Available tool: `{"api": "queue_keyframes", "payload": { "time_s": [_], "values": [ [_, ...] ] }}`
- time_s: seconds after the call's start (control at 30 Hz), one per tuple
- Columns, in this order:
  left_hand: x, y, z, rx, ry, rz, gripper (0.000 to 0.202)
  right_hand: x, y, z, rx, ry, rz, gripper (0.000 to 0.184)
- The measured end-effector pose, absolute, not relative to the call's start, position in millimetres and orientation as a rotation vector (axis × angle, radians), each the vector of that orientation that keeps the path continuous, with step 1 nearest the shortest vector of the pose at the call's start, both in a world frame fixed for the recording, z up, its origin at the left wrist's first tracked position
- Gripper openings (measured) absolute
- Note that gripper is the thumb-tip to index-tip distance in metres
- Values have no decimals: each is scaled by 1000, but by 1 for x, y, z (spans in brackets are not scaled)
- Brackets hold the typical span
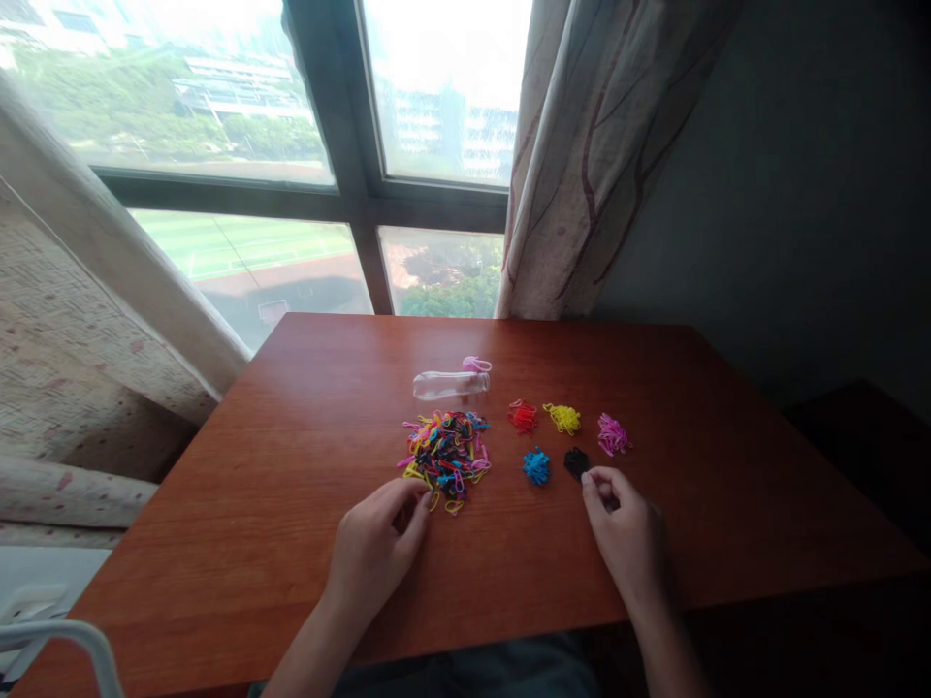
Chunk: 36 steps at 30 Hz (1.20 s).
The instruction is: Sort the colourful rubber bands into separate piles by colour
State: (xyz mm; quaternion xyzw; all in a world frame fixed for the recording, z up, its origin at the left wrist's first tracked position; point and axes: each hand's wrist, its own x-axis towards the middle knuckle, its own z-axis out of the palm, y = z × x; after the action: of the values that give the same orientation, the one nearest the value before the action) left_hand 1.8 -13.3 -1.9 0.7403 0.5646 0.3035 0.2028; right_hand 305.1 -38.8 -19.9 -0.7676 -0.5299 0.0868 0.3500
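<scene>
A mixed pile of small coloured plastic loops, shaped like safety pins (445,451), lies on the wooden table. My left hand (382,538) is at the pile's near left edge, thumb and forefinger pinched; what is between them is too small to make out. Sorted by colour to the right are a red heap (522,417), a yellow heap (563,418), a pink heap (614,434), a blue heap (536,466) and a black heap (576,462). Against the black heap's near side, my right hand (624,523) has its fingertips pinched together, their contents hidden.
Behind the pile lies a clear plastic container (449,386) on its side, with pink loops (476,364) by its right end. The brown table (291,417) reaches back to a window, with curtains (574,155) on both sides. A white curved tube (73,630) stands at the lower left.
</scene>
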Motion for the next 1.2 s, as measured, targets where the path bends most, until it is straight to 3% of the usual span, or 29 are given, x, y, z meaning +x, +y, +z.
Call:
{"api": "queue_keyframes", "payload": {
  "time_s": [0.43,1.2],
  "values": [
    [1,-12,4,1997,1586,978,16,213,-46,-11,-1567,-1817,493,20],
    [-2,-29,2,2369,1727,619,15,204,-37,-6,-1560,-1910,536,16]
  ]
}}
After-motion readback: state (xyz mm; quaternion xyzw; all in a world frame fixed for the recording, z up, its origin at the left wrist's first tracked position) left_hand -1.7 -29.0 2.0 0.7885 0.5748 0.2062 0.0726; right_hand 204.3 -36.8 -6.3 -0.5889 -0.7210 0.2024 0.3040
